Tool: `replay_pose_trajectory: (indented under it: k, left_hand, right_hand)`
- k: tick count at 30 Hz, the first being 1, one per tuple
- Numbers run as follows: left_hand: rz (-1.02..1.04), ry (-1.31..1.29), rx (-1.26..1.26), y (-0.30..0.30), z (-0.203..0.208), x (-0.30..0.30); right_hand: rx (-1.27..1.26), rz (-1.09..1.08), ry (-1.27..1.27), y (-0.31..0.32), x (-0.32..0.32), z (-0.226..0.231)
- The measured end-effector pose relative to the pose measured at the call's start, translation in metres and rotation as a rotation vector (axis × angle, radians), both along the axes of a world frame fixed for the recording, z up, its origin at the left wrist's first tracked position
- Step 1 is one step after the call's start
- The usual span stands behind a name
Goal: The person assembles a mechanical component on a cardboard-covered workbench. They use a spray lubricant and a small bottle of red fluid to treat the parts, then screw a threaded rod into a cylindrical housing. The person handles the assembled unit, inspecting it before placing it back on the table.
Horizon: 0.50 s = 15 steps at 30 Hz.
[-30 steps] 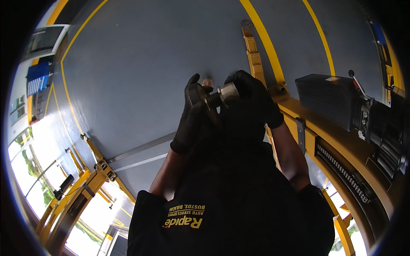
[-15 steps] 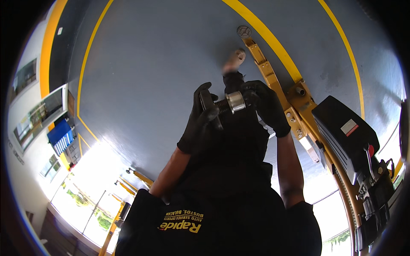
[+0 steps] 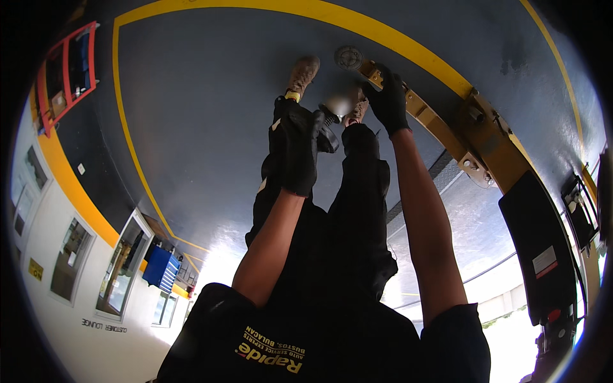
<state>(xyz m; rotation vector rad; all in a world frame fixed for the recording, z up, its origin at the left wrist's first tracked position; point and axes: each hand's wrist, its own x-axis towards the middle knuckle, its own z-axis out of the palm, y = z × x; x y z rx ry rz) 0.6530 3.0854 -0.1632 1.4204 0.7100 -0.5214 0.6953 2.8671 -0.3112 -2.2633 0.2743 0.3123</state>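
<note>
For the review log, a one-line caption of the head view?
Black-gloved left hand holds a small dark part while the right hand reaches to the yellow lift arm above the grey floor.

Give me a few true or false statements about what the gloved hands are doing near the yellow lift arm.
1. Both hands wear black gloves. True.
2. The left hand holds a dark cylindrical metal part. True.
3. The right hand rests on a blue tool cabinet. False: it touches the yellow steel lift arm on the grey floor.
4. The person is barefoot. False: tan boots show.
5. The left hand is bare. False: it is gloved.
</note>
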Motion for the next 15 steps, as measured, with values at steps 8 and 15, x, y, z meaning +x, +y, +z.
replay_pose_trajectory:
  k: [8,15]
  left_hand:
    - [-0.372,0.093,0.102,0.045,-0.137,0.048]
    - [-0.642,-0.105,0.413,0.053,-0.186,0.065]
  right_hand:
    - [-0.036,-0.497,0.463,0.046,0.027,-0.197]
    - [-0.431,-0.231,0.396,0.093,0.026,-0.343]
